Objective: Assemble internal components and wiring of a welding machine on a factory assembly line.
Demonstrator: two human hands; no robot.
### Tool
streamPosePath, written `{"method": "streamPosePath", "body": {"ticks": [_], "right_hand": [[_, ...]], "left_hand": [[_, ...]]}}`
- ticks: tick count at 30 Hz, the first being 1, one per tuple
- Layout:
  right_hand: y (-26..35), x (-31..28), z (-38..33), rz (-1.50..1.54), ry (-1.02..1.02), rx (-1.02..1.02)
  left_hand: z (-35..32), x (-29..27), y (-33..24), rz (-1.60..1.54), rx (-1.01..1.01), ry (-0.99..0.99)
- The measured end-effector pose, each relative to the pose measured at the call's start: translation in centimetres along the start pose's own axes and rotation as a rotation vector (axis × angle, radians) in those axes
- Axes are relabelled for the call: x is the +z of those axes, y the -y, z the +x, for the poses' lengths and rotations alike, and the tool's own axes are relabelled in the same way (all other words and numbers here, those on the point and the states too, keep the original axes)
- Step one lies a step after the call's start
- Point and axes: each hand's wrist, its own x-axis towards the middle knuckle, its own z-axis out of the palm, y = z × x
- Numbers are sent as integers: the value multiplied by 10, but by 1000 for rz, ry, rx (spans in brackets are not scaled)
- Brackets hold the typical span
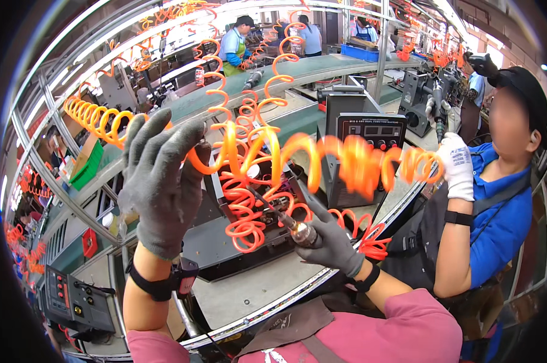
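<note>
My left hand [161,181], in a grey glove, is raised with its fingers stretched up and apart. It lies against an orange coiled air hose [228,151] that runs on both sides of it; any contact behind the fingers is hidden. My right hand [337,245], gloved alike, is wrapped round a power screwdriver [303,233] whose long shaft slants up and left. Under the shaft sits a black metal machine housing [237,245], its inner parts partly covered by red-orange coils [246,227].
Behind stands a black machine [370,136] with a control panel. At right, a co-worker in blue [497,206] raises gloved hands round another screwdriver [438,106], close to the stretched hose. A similar machine [76,299] is at lower left. A green conveyor [309,72] crosses the back.
</note>
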Motion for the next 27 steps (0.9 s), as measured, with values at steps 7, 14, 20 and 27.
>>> {"method": "streamPosePath", "body": {"ticks": [7, 14, 20, 27], "right_hand": [[9, 31, 36, 466, 218, 269], [46, 11, 59, 351, 367, 123], [89, -43, 90, 650, 161, 181], [67, -81, 156, 400, -59, 403]], "left_hand": [[-52, 29, 10, -38, -284, 52], [-124, 28, -8, -114, -499, -327], [-133, 48, -28, -471, -749, -32], [-99, 72, -19, -129, -369, 358]]}}
